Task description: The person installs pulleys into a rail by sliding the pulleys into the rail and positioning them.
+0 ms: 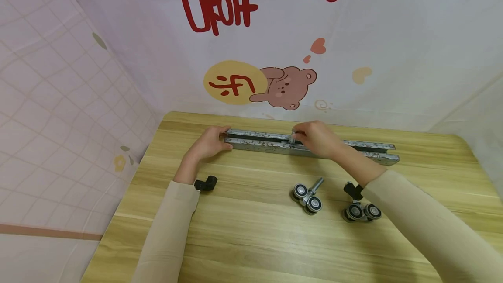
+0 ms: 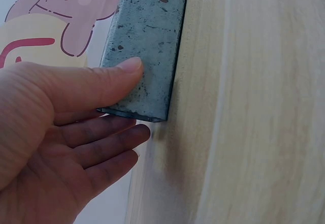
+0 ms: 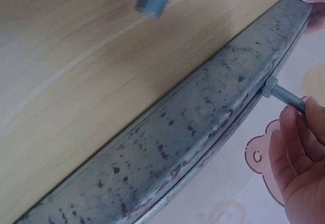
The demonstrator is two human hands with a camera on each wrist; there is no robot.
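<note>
A long, speckled grey metal rail [image 1: 259, 145] with a slot along its top lies near the table's back edge. At its left end, my left hand [image 1: 211, 142] grips it, thumb [image 2: 129, 66] on the front face and fingers around the end. My right hand [image 1: 319, 138] pinches a threaded bolt [image 3: 287, 97] that stands out of the slot near the rail's middle. A hex nut [image 3: 269, 87] sits on the bolt close to the slot. Whatever the bolt joins inside the rail is hidden.
Nearer on the wooden table [image 1: 243, 235] lies a roller trolley [image 1: 308, 198] with a threaded bolt. Right of it, under my right forearm, is another roller trolley [image 1: 361, 212] with a black elbow fitting [image 1: 353, 190]. Another black elbow [image 1: 206, 183] lies beside my left sleeve. A printed cloth [image 1: 393, 34] hangs behind.
</note>
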